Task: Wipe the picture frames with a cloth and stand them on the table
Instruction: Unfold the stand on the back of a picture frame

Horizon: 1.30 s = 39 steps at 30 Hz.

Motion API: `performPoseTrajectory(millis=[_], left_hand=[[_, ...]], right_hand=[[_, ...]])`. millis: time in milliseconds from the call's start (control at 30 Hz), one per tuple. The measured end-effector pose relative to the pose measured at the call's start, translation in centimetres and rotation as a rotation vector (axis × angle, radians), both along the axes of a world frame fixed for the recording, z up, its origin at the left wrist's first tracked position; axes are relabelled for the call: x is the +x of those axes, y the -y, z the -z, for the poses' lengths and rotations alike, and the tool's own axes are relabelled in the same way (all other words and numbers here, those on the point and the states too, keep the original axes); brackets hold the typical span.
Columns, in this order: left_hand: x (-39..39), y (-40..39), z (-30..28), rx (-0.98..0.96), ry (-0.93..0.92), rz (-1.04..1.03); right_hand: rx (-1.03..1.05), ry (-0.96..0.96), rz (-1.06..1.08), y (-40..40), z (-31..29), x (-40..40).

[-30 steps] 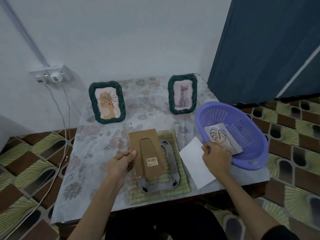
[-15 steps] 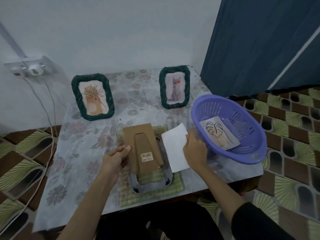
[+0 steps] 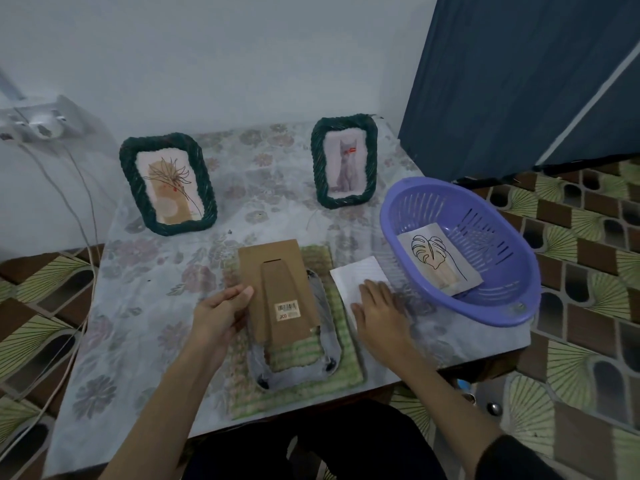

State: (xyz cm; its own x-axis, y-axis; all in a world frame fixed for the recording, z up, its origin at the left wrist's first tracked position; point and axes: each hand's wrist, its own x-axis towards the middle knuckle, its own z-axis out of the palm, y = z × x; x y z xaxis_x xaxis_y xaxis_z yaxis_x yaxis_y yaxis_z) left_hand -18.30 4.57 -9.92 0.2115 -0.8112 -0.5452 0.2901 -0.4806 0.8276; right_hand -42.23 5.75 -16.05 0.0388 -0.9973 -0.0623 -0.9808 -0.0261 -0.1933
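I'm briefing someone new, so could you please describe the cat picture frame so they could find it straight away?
Start at the purple basket on the table's right. Behind its left rim stands a dark green woven frame. Unlike the similar frame farther left, it shows a grey cat.

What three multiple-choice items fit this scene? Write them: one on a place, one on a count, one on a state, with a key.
1. Where does the leaf drawing lie?
A. in the purple basket
B. on the green mat
C. against the wall

2. How many green woven frames stand upright on the table?
A. one
B. two
C. four

3. What is the left hand doing?
A. resting empty
B. gripping the brown backing board
C. pulling a cable

Key: 1 A, the sheet sits inside the basket; 2 B, the plant frame and the cat frame; 3 B, its thumb lies on the board's edge.
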Motion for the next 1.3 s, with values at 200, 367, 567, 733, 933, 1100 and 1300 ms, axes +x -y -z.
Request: performPoseTrajectory(millis=[200, 367, 567, 733, 933, 1100, 1300], left_hand=[[-0.4, -0.6, -0.6, 0.007, -0.001, -0.014], [-0.6, -1.2, -1.4, -0.003, -0.013, -0.016], [-0.4, -2.7, -2.7, -0.010, -0.038, -0.019], [0.5, -4.1, -3.9, -0.022, -0.054, -0.057], [1.1, -5.4, -4.9, -0.029, -0.061, -0.082], [2.8, -6.6, -5.6, -0.061, -0.052, -0.104], [5.9, -7.7, -6.1, -0.050, -0.058, -0.139]], right_hand=[[0.075, -0.002, 0.132, 0.8, -0.9, -0.6], [-0.521, 0.133, -0.005, -0.2, -3.9, -0.8], [-0.126, 0.068, 0.305, -0.7, -7.1, -6.1], [-0.212, 0.210, 0.296, -0.8, -10.4, -5.8], [-0.130, 0.291, 0.161, -2.4, -9.4, -2.7], [-0.065, 0.128, 0.142, -3.7, -8.5, 0.1], [-0.076, 0.559, 0.060, -4.7, -11.8, 8.3]])
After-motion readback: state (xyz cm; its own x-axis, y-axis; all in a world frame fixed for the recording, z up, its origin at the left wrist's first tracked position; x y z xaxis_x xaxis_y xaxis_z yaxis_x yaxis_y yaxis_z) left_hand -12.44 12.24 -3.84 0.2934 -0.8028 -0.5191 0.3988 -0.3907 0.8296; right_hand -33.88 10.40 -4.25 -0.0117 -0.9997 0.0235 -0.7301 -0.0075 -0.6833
